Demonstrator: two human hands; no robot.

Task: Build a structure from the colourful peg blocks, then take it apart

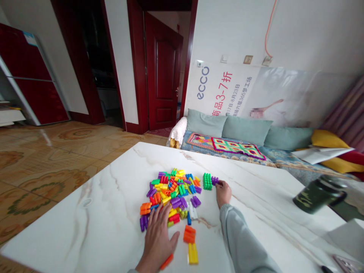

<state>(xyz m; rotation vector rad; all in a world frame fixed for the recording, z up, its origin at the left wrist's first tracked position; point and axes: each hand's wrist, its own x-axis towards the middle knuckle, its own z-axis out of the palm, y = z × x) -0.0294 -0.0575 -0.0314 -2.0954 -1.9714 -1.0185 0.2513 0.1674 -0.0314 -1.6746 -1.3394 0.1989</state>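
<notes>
A heap of colourful plastic building blocks [182, 191] lies in the middle of the marble-patterned table [113, 212]. My left hand [159, 231] rests at the heap's near left side, fingers stretched out, the tips touching or just over the blocks. To the right of the heap, my right hand [223, 193] pinches a purple block [215, 180] beside a group of green blocks [207, 181]; whether they are joined I cannot tell. Nearer to me lie an orange block [189, 234] and a yellow block [193, 253], end to end. Another orange block [167, 261] shows partly beside my left wrist.
A dark green mug [318, 193] with a handle stands on the table's right side. Closer on the right are a pale box-like object [348, 239] and a phone [347, 263]. Behind the table runs a sofa with pale green cushions [246, 129].
</notes>
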